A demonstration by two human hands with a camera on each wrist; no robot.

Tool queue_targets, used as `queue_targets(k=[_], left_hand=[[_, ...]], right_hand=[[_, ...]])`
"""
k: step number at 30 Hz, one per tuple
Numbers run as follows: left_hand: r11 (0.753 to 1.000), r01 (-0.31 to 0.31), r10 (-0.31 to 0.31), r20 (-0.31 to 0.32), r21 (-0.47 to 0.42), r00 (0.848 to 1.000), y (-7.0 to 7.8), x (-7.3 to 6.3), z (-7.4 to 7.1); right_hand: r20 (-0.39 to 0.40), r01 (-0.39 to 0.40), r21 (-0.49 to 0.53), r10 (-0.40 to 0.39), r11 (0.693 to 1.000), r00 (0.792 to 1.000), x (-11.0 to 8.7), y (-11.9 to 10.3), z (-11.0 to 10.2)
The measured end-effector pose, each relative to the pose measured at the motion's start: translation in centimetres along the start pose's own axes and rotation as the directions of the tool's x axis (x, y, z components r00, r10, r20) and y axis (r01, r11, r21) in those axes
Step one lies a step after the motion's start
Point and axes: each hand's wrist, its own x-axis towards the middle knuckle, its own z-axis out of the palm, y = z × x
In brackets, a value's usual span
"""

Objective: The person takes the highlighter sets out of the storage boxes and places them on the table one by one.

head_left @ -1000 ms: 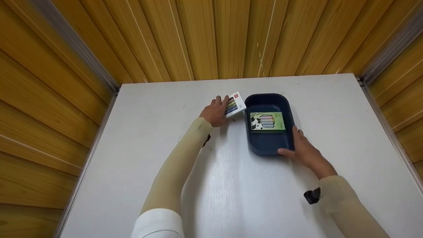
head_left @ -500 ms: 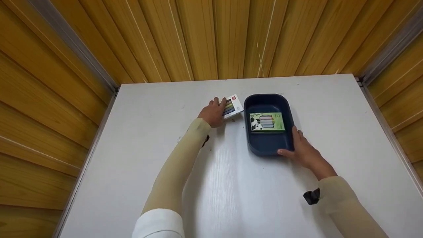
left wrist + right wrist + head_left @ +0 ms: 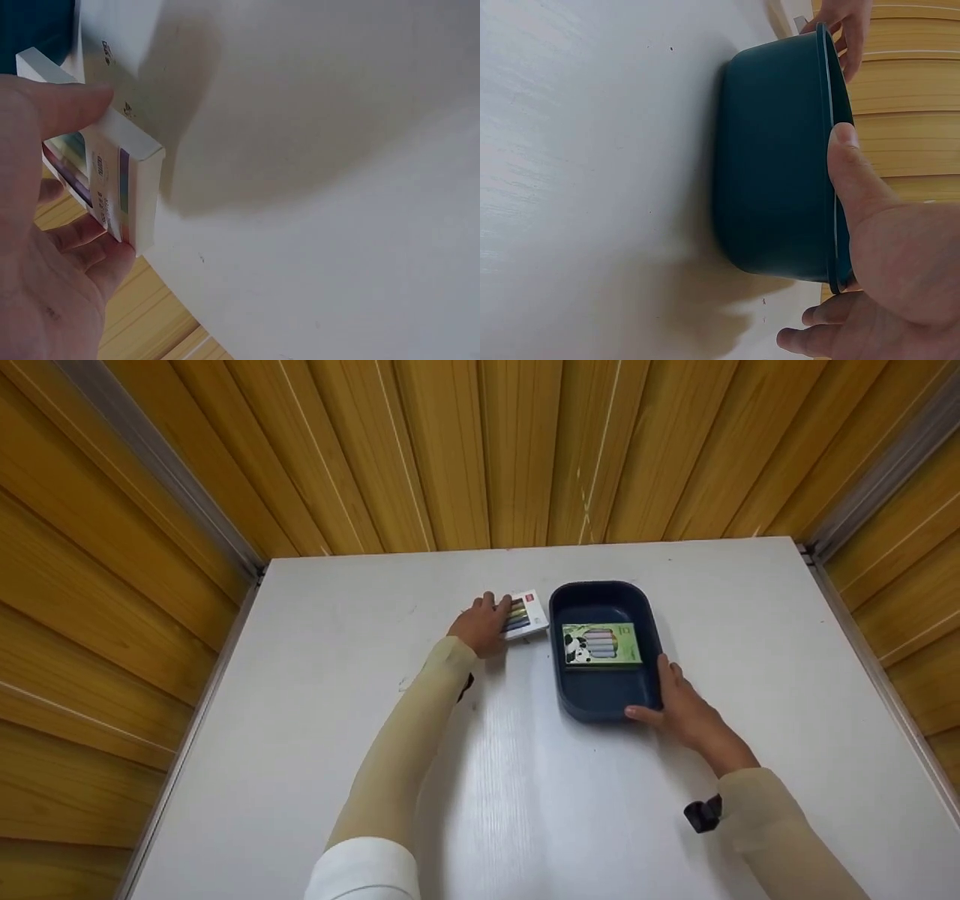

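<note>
My left hand (image 3: 480,628) grips a flat white box (image 3: 529,613) by its left part, thumb on one side and fingers on the other. A window in the box shows several coloured sticks. In the left wrist view the box (image 3: 112,161) is tilted, close over the table. Just to its right stands a dark blue rectangular tub (image 3: 600,701). Inside the tub lies a green box (image 3: 602,646) with a panda and coloured sticks printed on it. My right hand (image 3: 686,710) holds the tub's near right corner, thumb at the rim and fingers along the outer side.
Everything stands on a white table (image 3: 525,795). Yellow wood-patterned panels (image 3: 450,450) rise behind the table's far edge and at both sides, with grey metal posts (image 3: 172,472) at the corners.
My left hand and the white box have shifted slightly nearer and left, away from the tub's far left corner. My right hand keeps its hold on the tub. The head view has tilted slightly.
</note>
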Motion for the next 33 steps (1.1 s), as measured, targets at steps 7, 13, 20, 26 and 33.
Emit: queue_targets(k=[7,13,20,26,33], left_hand=[[0.999,-0.016,0.017,-0.001,0.038,1.000,-0.3,0.3,0.1],[0.998,-0.019,0.019,-0.002,0.057,1.000,-0.4,0.6,-0.2],[0.997,-0.024,0.023,0.012,0.070,1.000,0.2,1.1,-0.6],[0.996,-0.028,0.027,0.014,0.086,1.000,0.5,1.6,-0.1],[0.990,-0.055,0.055,0.001,0.126,0.998,0.4,2.0,0.2]], right_hand=[[0.008,-0.002,0.012,0.002,1.000,1.000,0.0,-0.2,0.0],[0.007,-0.001,0.010,0.001,1.000,1.000,0.0,-0.3,-0.1],[-0.001,0.011,-0.012,-0.011,1.000,1.000,0.0,-0.1,-0.1],[0.003,-0.001,-0.010,0.001,1.000,1.000,0.0,0.0,0.0],[0.000,-0.001,-0.016,0.001,1.000,1.000,-0.1,-0.1,0.0]])
